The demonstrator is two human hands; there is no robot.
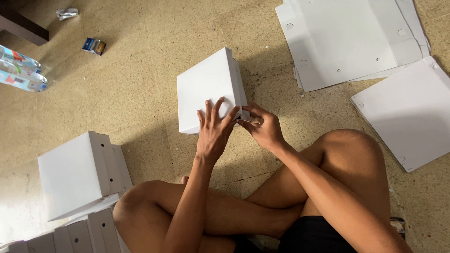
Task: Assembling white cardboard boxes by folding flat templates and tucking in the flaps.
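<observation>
White box [208,89] lies on floor [140,107] directly ahead of crossed legs. Left hand [213,129] spread flat on lid; right hand [265,129] pinches near-right corner flap. Hands nearly touching, equally near.

The left hand [213,129] covers the near corner of the white box [206,89], so the flap under the right hand [265,129] cannot be made out. The flat cardboard sheets [347,42] and the plastic bottles [18,70] run off the picture's edges. The small packet [94,46] is too small to identify.
</observation>
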